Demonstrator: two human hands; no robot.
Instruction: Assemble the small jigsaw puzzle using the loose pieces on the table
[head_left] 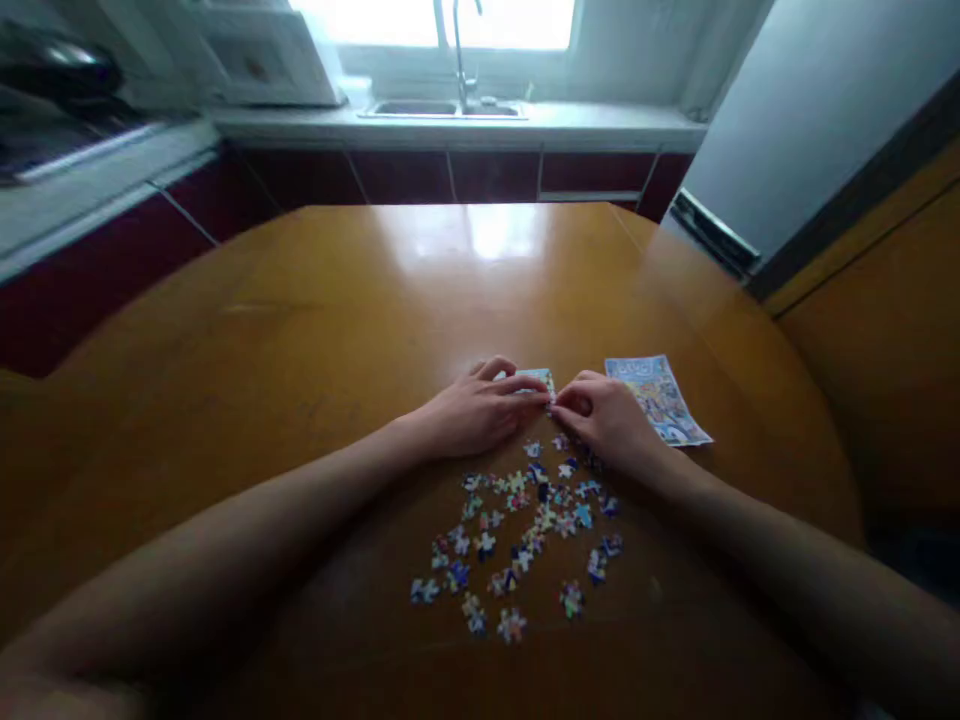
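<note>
My left hand [487, 410] rests palm down with its fingers stretched out over a joined section of a jigsaw puzzle [536, 376], covering much of it. At that section's right edge, my right hand [604, 410] has thumb and index finger pinched on a small puzzle piece [551, 406], mostly hidden by the fingertips. Both hands' fingertips nearly meet there. Many loose puzzle pieces [517, 484] lie scattered on the table nearer to me, below the hands. A colourful printed picture sheet [660, 398] lies just beyond my right hand, its lower left side partly behind the hand.
The wooden table [360, 300] has a rounded edge and reflects window light. Beyond it stand a counter with a sink [416, 108] and faucet [460, 70]. A white refrigerator [810, 110] is at the right, and a dark pan [60, 70] sits at the far left.
</note>
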